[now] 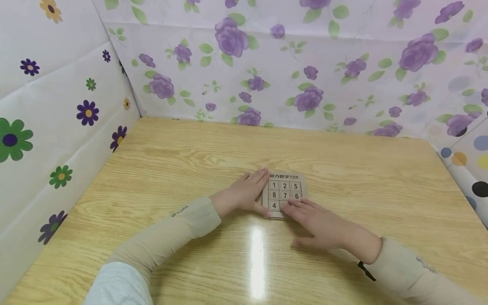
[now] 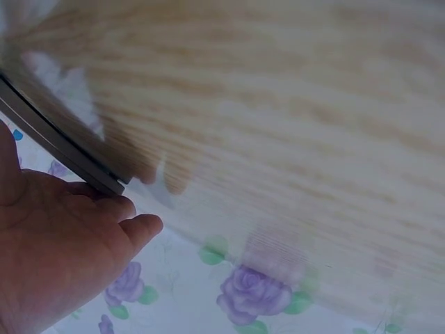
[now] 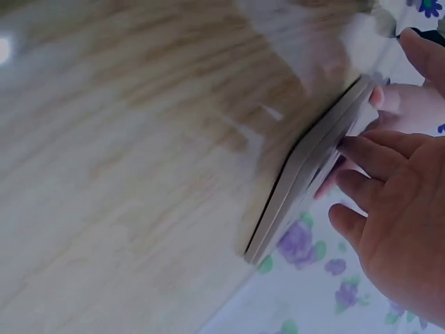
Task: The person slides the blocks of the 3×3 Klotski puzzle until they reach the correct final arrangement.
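Observation:
A square number slide puzzle (image 1: 284, 176) lies flat on the wooden table, with dark Chinese lettering along its top. Its rows read 1 2 5, then 8 7 6, then a 4 tile (image 1: 274, 205); fingers hide most of the rest of the bottom row. My left hand (image 1: 245, 192) holds the left side, fingers by the upper left corner and thumb at the lower left one. From the right, my right hand (image 1: 324, 224) reaches over the lower right part, its fingertips on the tiles and its thumb apart. In the right wrist view the puzzle's thin side (image 3: 292, 181) shows beside the fingers.
The glossy wooden table (image 1: 183, 156) extends around the puzzle. Behind it hangs a cloth with purple flowers (image 1: 230, 38). A daisy-patterned cloth (image 1: 57, 127) borders the left side, and a dotted one (image 1: 459, 159) the right. Both forearms wear beige sleeves (image 1: 167, 231).

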The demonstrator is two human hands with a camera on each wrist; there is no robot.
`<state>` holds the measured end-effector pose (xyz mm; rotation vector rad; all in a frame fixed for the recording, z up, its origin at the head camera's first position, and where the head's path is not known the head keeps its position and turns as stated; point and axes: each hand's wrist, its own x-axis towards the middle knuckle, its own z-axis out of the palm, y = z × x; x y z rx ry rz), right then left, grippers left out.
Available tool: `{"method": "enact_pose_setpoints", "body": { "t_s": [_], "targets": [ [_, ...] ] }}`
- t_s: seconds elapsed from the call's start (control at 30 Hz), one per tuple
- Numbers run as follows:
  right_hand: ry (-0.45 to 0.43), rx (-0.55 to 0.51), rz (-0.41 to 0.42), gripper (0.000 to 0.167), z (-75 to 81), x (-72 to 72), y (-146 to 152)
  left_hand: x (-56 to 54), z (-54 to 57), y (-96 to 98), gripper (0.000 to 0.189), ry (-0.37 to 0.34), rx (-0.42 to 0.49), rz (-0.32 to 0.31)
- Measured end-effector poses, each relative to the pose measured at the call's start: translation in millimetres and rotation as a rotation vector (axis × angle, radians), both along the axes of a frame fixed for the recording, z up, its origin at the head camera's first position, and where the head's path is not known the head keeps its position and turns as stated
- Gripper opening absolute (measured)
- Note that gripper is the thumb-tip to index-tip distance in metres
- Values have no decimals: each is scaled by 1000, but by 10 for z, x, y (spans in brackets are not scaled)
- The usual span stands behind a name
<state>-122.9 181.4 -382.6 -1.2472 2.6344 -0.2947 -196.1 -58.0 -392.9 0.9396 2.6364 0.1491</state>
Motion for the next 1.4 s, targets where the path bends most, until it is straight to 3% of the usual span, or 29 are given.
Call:
{"method": "enact_pose_setpoints", "body": {
  "t_s": [0.23,0.5,0.7,0.97,1.17,1.4],
  "targets": [
    [-40,10,-65,75,40,29,125,-8,-11,-4,121,-9,-9,0],
    [29,-23,-3,73,83,13,50,-6,-26,2,122,-4,-4,-5],
    [15,-45,45,76,26,-43,-149,-14,-54,1,123,6,-9,-4],
    [25,-15,29,76,-40,-68,-113,-31,-53,-23,122,14,-4,-1],
    [29,-11,6,73,1,-55,21,-25,-27,-30,123,17,-8,2],
    [17,-32,-8,75,10,-148,-108,-9,-23,-14,122,18,7,-13]
  ]
}}
